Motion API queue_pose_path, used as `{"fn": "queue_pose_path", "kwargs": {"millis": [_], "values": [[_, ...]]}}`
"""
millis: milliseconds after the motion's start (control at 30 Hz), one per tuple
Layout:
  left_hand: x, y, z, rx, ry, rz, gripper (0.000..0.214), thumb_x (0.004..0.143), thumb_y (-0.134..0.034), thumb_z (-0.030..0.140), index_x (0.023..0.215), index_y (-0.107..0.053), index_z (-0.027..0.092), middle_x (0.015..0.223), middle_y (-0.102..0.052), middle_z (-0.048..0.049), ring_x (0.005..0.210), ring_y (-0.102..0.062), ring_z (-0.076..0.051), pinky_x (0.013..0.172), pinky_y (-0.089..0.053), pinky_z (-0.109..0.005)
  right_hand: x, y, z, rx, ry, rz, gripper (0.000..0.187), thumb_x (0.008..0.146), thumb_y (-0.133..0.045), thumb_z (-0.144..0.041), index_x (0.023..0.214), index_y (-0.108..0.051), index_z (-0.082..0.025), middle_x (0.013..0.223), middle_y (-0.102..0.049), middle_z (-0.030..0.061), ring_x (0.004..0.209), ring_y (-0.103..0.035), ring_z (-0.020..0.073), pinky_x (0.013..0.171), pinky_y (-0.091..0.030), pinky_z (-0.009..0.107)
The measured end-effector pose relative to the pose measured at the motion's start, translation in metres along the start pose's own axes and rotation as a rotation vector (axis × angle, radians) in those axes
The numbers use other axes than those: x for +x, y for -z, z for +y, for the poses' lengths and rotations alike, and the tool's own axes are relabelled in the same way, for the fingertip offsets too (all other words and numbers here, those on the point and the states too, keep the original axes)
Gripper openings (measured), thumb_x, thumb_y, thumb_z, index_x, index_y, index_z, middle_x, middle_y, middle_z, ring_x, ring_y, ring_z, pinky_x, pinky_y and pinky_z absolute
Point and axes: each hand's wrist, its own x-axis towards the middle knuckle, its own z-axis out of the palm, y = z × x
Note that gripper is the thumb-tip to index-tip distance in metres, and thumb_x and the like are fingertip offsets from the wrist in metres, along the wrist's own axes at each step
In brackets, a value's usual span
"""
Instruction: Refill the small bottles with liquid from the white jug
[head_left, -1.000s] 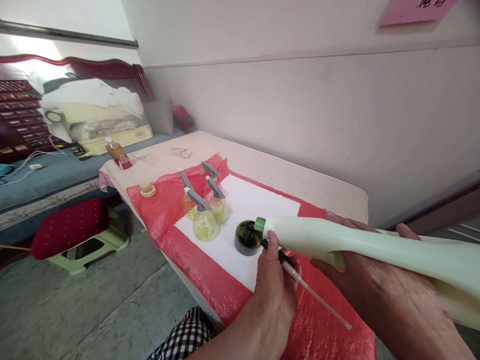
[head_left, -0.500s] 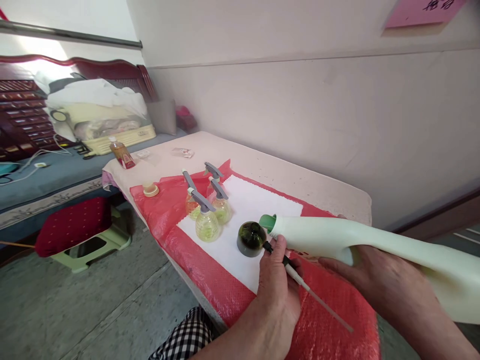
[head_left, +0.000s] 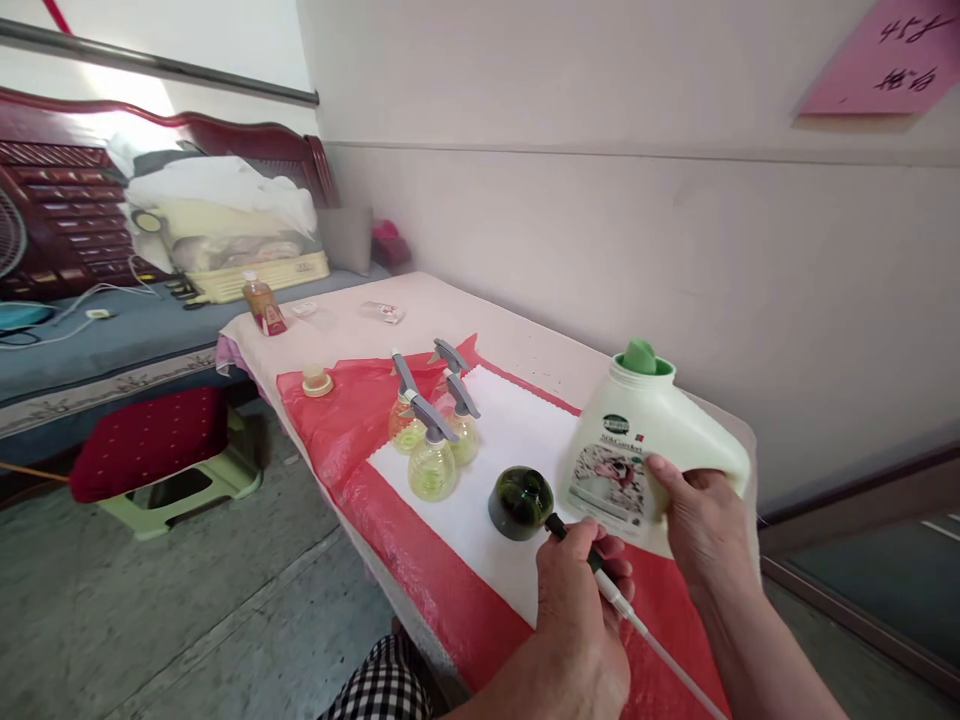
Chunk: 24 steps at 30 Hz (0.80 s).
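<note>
My left hand [head_left: 581, 595] is closed around a black-and-white spray pump [head_left: 600, 575] with a long clear dip tube [head_left: 671, 665]. The pump's black tip sits beside a round dark green bottle [head_left: 521, 503] on a white sheet [head_left: 502, 590]; whether the two touch is hard to tell. My right hand [head_left: 705, 510] grips the handle of a pale green laundry detergent jug [head_left: 645, 440]. The jug stands nearly upright with its cap off, its green spout showing. Several round clear spray bottles [head_left: 433, 470] with grey trigger heads and yellowish liquid stand further left on the sheet.
Red plastic sheeting [head_left: 330, 430] lies beneath the white sheet on the table [head_left: 450, 300]. A small yellowish lid [head_left: 317, 381] and an amber bottle [head_left: 264, 303] are at the far left. A red-topped stool [head_left: 157, 440] stands on the floor. A wall borders the table's right side.
The jug has gone from lying tilted, its mouth over the dark green bottle, to nearly upright at the right. My left hand still holds the spray pump. The view has shifted slightly.
</note>
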Motion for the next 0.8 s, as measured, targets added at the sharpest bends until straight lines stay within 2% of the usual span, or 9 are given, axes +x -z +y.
{"fn": "queue_pose_path", "kwargs": {"millis": [133,200,333,400,467,533,633,700,800], "values": [[0.005,0.003,0.006,-0.009,0.006,-0.018,0.011,0.077,-0.064,0.019,0.073,-0.057,0.013,0.068,-0.061,-0.007,0.049,-0.052,-0.009,0.045,-0.038,-0.018,0.013,-0.055,0.012,0.186,-0.042,-0.018,0.063,0.069,-0.062,-0.063,0.103,-0.063,-0.01,0.087,-0.068,0.0104,0.071,-0.061,0.022,0.061,-0.049,0.033],[0.006,0.005,0.007,-0.012,0.013,-0.03,0.013,0.076,-0.067,0.02,0.071,-0.057,0.012,0.067,-0.06,-0.007,0.049,-0.052,-0.009,0.045,-0.037,-0.018,0.017,-0.069,0.016,0.228,-0.054,-0.022,0.066,0.069,-0.061,-0.064,0.107,-0.061,-0.01,0.096,-0.068,0.0125,0.08,-0.062,0.0232,0.068,-0.05,0.034],[0.003,0.003,0.009,-0.021,0.014,-0.035,0.012,0.075,-0.068,0.019,0.074,-0.059,0.012,0.068,-0.06,-0.0067,0.05,-0.052,-0.008,0.046,-0.038,-0.017,0.003,-0.06,0.019,0.189,-0.069,-0.042,0.058,0.074,-0.062,-0.062,0.105,-0.061,-0.013,0.103,-0.067,0.012,0.095,-0.061,0.0267,0.081,-0.049,0.038],[0.0,0.0,0.016,-0.029,0.011,-0.013,0.009,0.075,-0.066,0.017,0.076,-0.059,0.012,0.07,-0.061,-0.0064,0.051,-0.052,-0.008,0.047,-0.038,-0.017,-0.019,-0.049,0.023,0.147,-0.063,-0.078,0.051,0.078,-0.061,-0.06,0.105,-0.062,-0.017,0.108,-0.066,0.0104,0.104,-0.059,0.0285,0.089,-0.047,0.041],[-0.003,-0.004,0.029,-0.035,-0.045,0.005,0.008,0.075,-0.065,0.016,0.075,-0.058,0.013,0.069,-0.06,-0.005,0.052,-0.051,-0.008,0.049,-0.039,-0.017,-0.048,-0.044,0.033,0.131,-0.061,-0.107,0.054,0.082,-0.057,-0.059,0.119,-0.057,-0.019,0.124,-0.06,0.0117,0.117,-0.055,0.0299,0.098,-0.043,0.044],[-0.004,-0.007,0.049,-0.014,-0.228,-0.015,0.009,0.074,-0.066,0.016,0.072,-0.058,0.014,0.067,-0.057,-0.0026,0.053,-0.051,-0.007,0.051,-0.041,-0.018,-0.078,-0.048,0.048,0.147,-0.067,-0.167,0.071,0.081,-0.056,-0.062,0.135,-0.044,-0.018,0.138,-0.051,0.0164,0.127,-0.05,0.0318,0.101,-0.043,0.046],[-0.005,-0.006,0.084,0.108,-0.652,-0.043,0.013,0.077,-0.069,0.026,0.074,-0.062,0.015,0.067,-0.056,0.0,0.055,-0.05,-0.008,0.055,-0.042,-0.021,-0.109,-0.066,0.064,0.16,-0.015,-0.341,0.09,0.068,-0.071,-0.059,0.143,-0.037,-0.02,0.146,-0.045,0.0159,0.134,-0.044,0.0337,0.107,-0.041,0.049],[-0.005,-0.004,0.104,0.149,-0.909,-0.011,0.018,0.08,-0.067,0.034,0.077,-0.064,0.016,0.072,-0.059,0.0007,0.06,-0.052,-0.008,0.062,-0.043,-0.022,-0.115,-0.081,0.067,0.149,0.019,-0.402,0.1,0.062,-0.078,-0.053,0.146,-0.031,-0.022,0.148,-0.043,0.0144,0.138,-0.039,0.0341,0.112,-0.035,0.052],[-0.002,-0.002,0.121,0.211,-1.068,0.03,0.021,0.082,-0.066,0.038,0.081,-0.065,0.017,0.073,-0.059,0.0014,0.064,-0.053,-0.009,0.065,-0.043,-0.024,-0.109,-0.1,0.062,0.129,0.046,-0.424,0.106,0.06,-0.08,-0.047,0.147,-0.026,-0.022,0.147,-0.044,0.0145,0.136,-0.042,0.0337,0.113,-0.034,0.052]]}}
